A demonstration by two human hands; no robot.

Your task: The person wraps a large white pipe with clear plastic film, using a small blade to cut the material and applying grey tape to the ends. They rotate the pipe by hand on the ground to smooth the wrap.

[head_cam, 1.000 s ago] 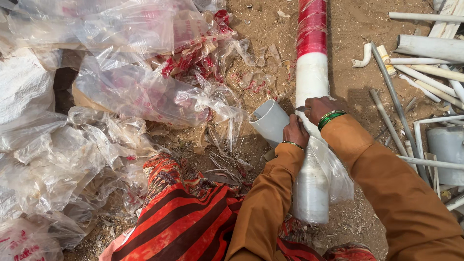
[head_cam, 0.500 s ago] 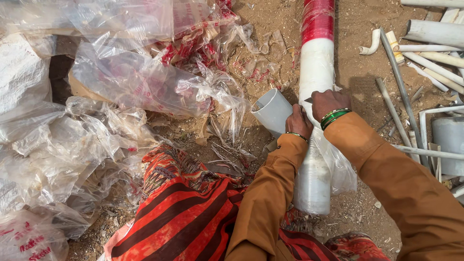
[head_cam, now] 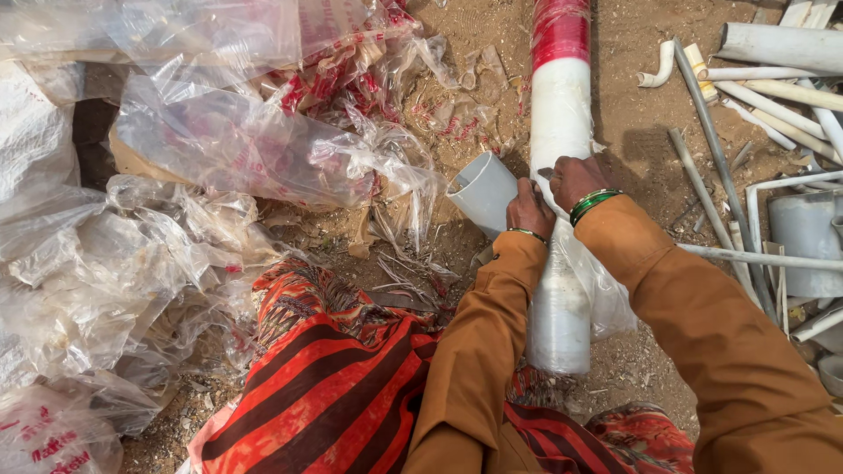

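Hands side by side on white pipe (head_cam: 560, 114), left hand (head_cam: 529, 209) and right hand (head_cam: 575, 180) gripping its plastic wrap (head_cam: 588, 290)

Both hands sit together on the white pipe (head_cam: 560, 123), the left hand (head_cam: 529, 209) touching the grey branch fitting (head_cam: 483, 191), which blocks its outer side. Beyond that fitting, crumpled clear plastic sheeting (head_cam: 255, 149) crowds the ground and leaves little bare soil. Ahead of the right hand (head_cam: 572, 180) the pipe runs on, barring a straight reach. To the right hand's outer side lies a strip of open dirt (head_cam: 637, 132); past it, scattered thin pipes (head_cam: 716, 167) close the way.
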